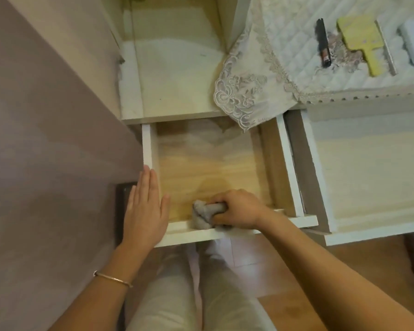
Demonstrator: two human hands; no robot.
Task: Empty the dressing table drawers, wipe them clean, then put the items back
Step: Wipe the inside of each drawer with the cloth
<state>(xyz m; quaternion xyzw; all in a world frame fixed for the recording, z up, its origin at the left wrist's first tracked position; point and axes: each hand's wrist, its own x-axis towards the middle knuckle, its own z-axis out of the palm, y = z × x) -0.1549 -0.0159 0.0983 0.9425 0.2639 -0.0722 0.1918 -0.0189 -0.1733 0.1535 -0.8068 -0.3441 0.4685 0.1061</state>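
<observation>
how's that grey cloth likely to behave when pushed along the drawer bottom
The grey cloth looks soft and floppy: it bunches into folds in the right hand. Probably light, since a few curled fingers hold it. It should slide easily over the smooth wooden bottom of the drawer, not snag.

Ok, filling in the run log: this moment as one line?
step: wipe open drawer | right hand: grips grey cloth on drawer floor, front | left hand: flat on drawer's left edge | drawer contents: none visible
</observation>
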